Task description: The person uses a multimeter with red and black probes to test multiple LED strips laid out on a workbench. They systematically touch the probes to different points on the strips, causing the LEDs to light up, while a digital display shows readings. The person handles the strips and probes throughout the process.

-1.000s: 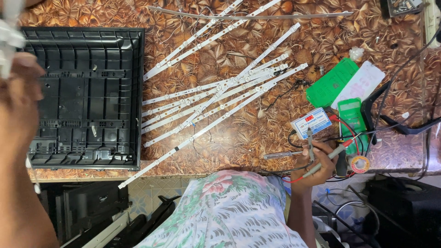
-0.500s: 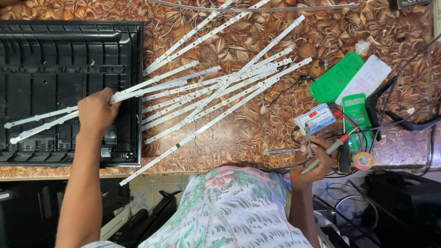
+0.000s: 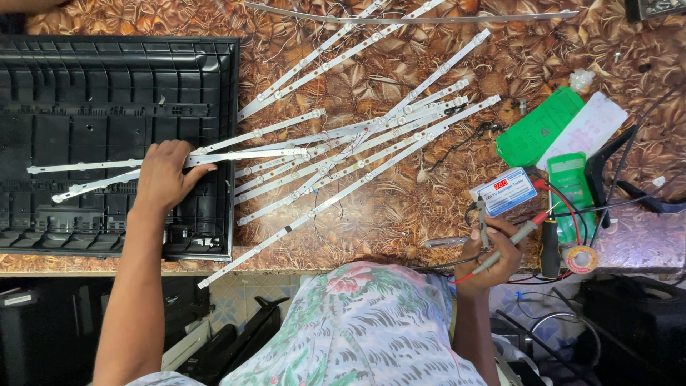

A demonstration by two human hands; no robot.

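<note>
My left hand [image 3: 166,179] rests on two long white light strips [image 3: 86,171] that lie across a black plastic panel [image 3: 107,93]; its fingers curl over the strips. More white strips [image 3: 371,136] fan out over the patterned brown table. My right hand [image 3: 493,250] is near the table's front edge, closed around thin probe leads [image 3: 518,232], one with a red tip. A small blue-and-white tester box [image 3: 506,191] with a red display lies just above that hand.
Green circuit boards [image 3: 539,129], a white board [image 3: 582,132], a screwdriver [image 3: 549,246] and a solder reel [image 3: 581,259] sit at the right. Black cables and a stand [image 3: 607,168] run along the right side. A thin grey strip [image 3: 429,18] lies at the far edge.
My left hand came down from the upper left with two strips and now lays them across the black panel. My right hand stays put with the probes.
</note>
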